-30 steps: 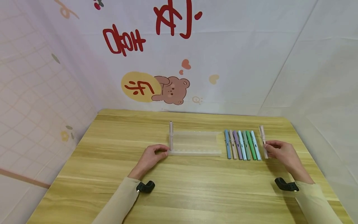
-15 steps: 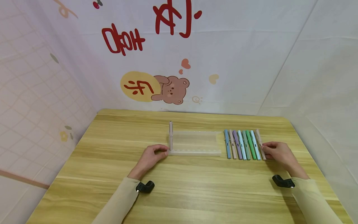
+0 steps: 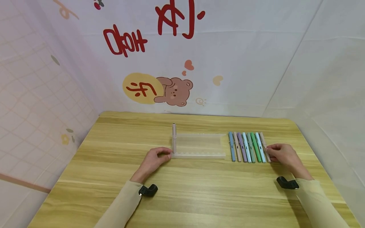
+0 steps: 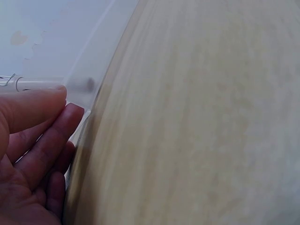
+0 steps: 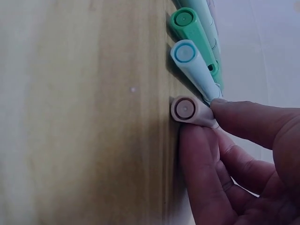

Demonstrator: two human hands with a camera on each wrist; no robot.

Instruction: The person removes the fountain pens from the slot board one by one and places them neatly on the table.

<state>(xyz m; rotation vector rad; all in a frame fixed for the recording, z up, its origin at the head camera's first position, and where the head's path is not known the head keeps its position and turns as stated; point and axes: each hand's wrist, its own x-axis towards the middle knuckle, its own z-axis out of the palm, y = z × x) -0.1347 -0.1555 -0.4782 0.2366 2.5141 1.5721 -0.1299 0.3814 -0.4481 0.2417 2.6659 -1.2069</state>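
My left hand [image 3: 153,161] pinches the left end of a clear plastic pen stand [image 3: 201,155]. One pale pinkish pen [image 3: 174,134] stands upright in that end of the stand; its lower end shows through the plastic in the left wrist view. With thumb and fingers, my right hand [image 3: 286,155] pinches a pinkish-beige pen [image 5: 185,108] that lies at the right end of a row of pens. Beside it in the row are a light blue pen [image 5: 192,63] and a green pen [image 5: 188,23].
Further left in the row lie a purple pen [image 3: 242,147], another beige pen [image 3: 237,147] and a blue pen [image 3: 232,146], all side by side. The wooden table [image 3: 182,193] meets a printed white cloth wall [image 3: 242,63] at its back edge.
My right hand has brought the pinkish-beige pen down and leftward from a tilted position to lie against the row. My left hand and the stand have stayed put.
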